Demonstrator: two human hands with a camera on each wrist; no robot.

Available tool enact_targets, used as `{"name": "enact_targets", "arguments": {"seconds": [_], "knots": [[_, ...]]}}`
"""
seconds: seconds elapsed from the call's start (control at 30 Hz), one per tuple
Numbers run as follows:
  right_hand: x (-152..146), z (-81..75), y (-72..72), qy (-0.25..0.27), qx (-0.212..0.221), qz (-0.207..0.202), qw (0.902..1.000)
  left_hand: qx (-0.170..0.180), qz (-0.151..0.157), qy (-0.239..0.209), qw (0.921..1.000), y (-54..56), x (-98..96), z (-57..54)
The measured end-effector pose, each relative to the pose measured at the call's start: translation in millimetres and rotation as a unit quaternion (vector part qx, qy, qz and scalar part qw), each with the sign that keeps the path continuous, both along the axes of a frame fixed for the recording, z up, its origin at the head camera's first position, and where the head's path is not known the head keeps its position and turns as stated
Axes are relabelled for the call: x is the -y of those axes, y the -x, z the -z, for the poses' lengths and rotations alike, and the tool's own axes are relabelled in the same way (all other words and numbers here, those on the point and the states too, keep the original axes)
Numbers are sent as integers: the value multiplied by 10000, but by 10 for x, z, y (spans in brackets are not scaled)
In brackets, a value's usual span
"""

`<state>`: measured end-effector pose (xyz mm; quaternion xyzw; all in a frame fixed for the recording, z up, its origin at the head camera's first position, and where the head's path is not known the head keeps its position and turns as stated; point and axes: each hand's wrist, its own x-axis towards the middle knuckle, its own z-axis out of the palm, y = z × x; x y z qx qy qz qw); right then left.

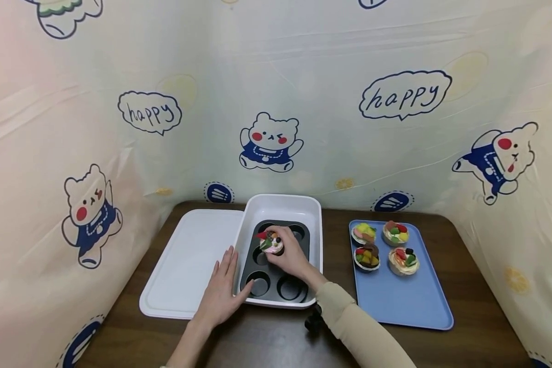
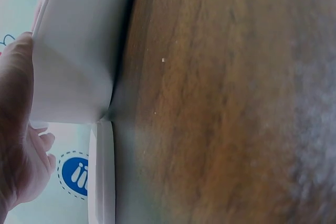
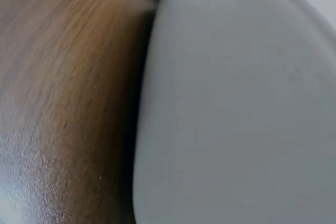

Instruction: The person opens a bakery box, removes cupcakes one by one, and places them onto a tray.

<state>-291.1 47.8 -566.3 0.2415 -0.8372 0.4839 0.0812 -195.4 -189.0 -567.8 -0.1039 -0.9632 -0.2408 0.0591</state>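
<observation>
My right hand (image 1: 291, 254) pinches a toy cupcake (image 1: 271, 244) with pink-and-white cream and fruit pieces on top. It holds the cupcake over the left middle cup of a dark grey muffin tin (image 1: 273, 292). That tin lies inside a deep white bin (image 1: 316, 220). At the bin's near left, my left hand (image 1: 222, 292) rests with fingers extended and thumb at the rim; the left wrist view has this hand (image 2: 23, 145) beside the bin's outer wall (image 2: 73, 66). In the right wrist view the bin's wall (image 3: 231, 108) fills much of the frame and the right hand is out of sight.
A flat white tray (image 1: 175, 286) lies left of the bin, edge against it. On the right, a blue tray (image 1: 409, 301) carries several decorated cupcakes, among them a chocolate-topped one (image 1: 367, 257). A small black object (image 1: 314, 322) sits beneath the right forearm. A printed curtain (image 1: 331, 153) surrounds the wooden table (image 1: 276, 337).
</observation>
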Motion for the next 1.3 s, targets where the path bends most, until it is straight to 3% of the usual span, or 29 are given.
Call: {"name": "enact_targets", "arguments": {"seconds": [0.2,0.4,0.73,1.3], "knots": [[-165,-179,-65,308,390,76,9987,66,3,35,10000,3,-1,0],[-332,-276,-127,624,479,15,9969,19,-44,5,10000,10,1,1],[-533,-439,-259,1691,1147,232,9786,87,-35,-2,10000,5,0,-1],[-1044,-497,-487,1903,1269,581,9718,42,12,-22,10000,1,15,12]]}}
